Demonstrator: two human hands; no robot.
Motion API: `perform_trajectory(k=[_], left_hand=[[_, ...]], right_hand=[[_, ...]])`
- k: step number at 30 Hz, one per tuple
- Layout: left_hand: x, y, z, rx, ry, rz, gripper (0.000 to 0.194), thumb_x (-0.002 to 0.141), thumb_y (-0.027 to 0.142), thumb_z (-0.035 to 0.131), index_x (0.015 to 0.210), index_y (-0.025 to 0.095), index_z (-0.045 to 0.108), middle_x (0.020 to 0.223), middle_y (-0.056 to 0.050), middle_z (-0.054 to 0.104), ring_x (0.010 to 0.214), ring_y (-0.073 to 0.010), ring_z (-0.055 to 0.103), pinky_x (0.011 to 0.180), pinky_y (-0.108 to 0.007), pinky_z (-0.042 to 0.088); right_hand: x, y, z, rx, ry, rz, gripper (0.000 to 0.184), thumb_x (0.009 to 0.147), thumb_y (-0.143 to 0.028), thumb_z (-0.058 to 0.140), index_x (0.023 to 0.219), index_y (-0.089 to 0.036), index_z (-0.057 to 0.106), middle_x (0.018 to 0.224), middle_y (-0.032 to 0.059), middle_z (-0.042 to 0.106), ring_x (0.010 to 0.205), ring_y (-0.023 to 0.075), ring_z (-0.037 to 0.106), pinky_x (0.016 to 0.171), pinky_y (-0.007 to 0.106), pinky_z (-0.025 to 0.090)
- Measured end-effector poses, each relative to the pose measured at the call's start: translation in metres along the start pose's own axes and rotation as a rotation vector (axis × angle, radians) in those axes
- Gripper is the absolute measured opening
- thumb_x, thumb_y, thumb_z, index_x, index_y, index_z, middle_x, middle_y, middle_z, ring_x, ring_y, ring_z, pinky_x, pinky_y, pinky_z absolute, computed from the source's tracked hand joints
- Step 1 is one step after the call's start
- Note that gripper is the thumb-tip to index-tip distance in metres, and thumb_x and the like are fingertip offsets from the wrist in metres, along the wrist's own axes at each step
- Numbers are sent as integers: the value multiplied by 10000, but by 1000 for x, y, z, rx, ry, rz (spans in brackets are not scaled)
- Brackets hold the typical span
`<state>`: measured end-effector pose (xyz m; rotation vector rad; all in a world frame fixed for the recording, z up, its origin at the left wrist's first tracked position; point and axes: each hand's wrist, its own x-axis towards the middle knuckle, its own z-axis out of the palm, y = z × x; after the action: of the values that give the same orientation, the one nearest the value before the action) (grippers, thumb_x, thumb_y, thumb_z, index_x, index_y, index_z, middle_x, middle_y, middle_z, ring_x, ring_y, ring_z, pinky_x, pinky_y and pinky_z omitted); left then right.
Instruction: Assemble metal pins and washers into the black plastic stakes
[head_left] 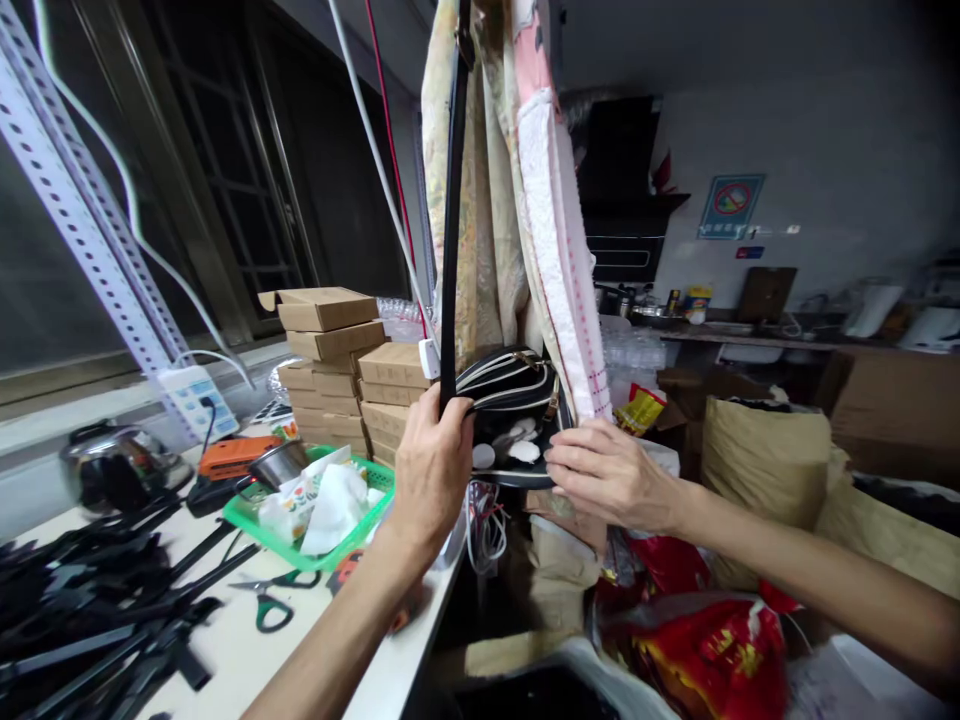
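Note:
A black handbag [517, 400] with pale zip edging hangs by its black strap [452, 220] in front of me, its mouth open towards me. Inside lie crumpled white tissue [523, 450] and a round white item [483, 457] that I cannot name. My left hand [435, 455] is closed on the bag's left edge, at the foot of the strap. At the opposite edge, my right hand [611, 470] has its fingers pressed together along the rim, which they appear to grip. Light-coloured cloths [555, 230] hang directly behind and to the right of the bag.
On the table at left are scissors [274, 600], a green basket [315, 555] holding tissues, many black metal parts [90, 600] and a kettle [116, 465]. Cardboard boxes [330, 345] are stacked behind. Red plastic bags [712, 640] and sacks [765, 470] crowd the lower right.

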<state>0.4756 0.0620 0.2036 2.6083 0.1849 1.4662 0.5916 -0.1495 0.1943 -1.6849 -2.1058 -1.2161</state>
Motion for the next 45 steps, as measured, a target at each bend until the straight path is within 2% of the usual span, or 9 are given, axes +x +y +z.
perform_trajectory(k=[4, 9, 11, 16, 23, 27, 31, 40, 45], left_hand=[[-1, 4, 3, -31, 10, 44, 173, 898, 244, 497, 1002, 189, 624, 1138, -115, 585, 1028, -235, 577, 880, -351, 479], [2, 9, 7, -87, -24, 37, 235, 892, 293, 520, 1049, 174, 647, 1183, -130, 568, 1042, -236, 588, 898, -347, 477], [5, 9, 7, -124, -42, 12, 244, 889, 298, 521, 1051, 174, 656, 1181, -127, 569, 1027, -230, 597, 888, -339, 480], [12, 5, -2, -179, -118, -119, 222, 859, 250, 539, 994, 157, 688, 1088, -112, 613, 940, -225, 625, 841, -334, 491], [15, 5, -10, -186, -181, -192, 283, 860, 226, 526, 1074, 139, 690, 1108, -124, 619, 1002, -242, 616, 905, -343, 467], [14, 4, -11, -202, -190, -179, 288, 866, 246, 527, 1087, 163, 691, 1131, -110, 612, 1024, -234, 607, 920, -332, 459], [12, 1, -12, -236, -191, -140, 276, 874, 241, 513, 1074, 190, 695, 1108, -83, 617, 979, -196, 617, 894, -290, 468], [8, 9, -8, -205, -188, -210, 290, 882, 257, 510, 1105, 199, 687, 1205, -74, 611, 1061, -197, 601, 945, -264, 441], [9, 12, -7, -198, -210, -262, 300, 899, 268, 483, 1116, 202, 678, 1167, -86, 619, 1014, -202, 614, 929, -289, 454]], right_hand=[[6, -6, -7, -78, -40, 87, 126, 913, -211, 529, 899, -141, 633, 893, 75, 688, 905, 191, 602, 783, 328, 441], [51, -9, -11, -181, -421, 171, 187, 897, -116, 518, 1040, -195, 608, 783, 33, 672, 639, 150, 600, 536, 262, 339], [75, -5, -9, -141, -537, 231, 143, 916, -224, 528, 1000, -185, 636, 836, 65, 691, 678, 177, 632, 560, 263, 353], [118, 8, 3, 74, -689, 346, 442, 828, -586, 544, 830, -178, 712, 784, 109, 704, 769, 265, 664, 643, 312, 404], [130, -2, 23, 238, -820, 592, 408, 769, -472, 572, 994, -154, 695, 905, 126, 708, 807, 271, 668, 620, 288, 425], [124, 12, 20, 492, -897, 523, 354, 755, -414, 597, 940, -131, 702, 867, 78, 692, 758, 206, 632, 593, 231, 411], [118, 31, 17, 777, -840, 495, 258, 770, -261, 516, 879, -119, 702, 748, 9, 660, 678, 133, 582, 593, 190, 399], [129, 20, 39, 246, -978, 548, 399, 674, -287, 627, 1020, -99, 692, 933, 123, 696, 815, 232, 646, 609, 237, 419], [138, 22, 24, 141, -927, 532, 293, 684, -303, 585, 880, -125, 710, 789, 106, 690, 707, 221, 649, 574, 249, 404]])
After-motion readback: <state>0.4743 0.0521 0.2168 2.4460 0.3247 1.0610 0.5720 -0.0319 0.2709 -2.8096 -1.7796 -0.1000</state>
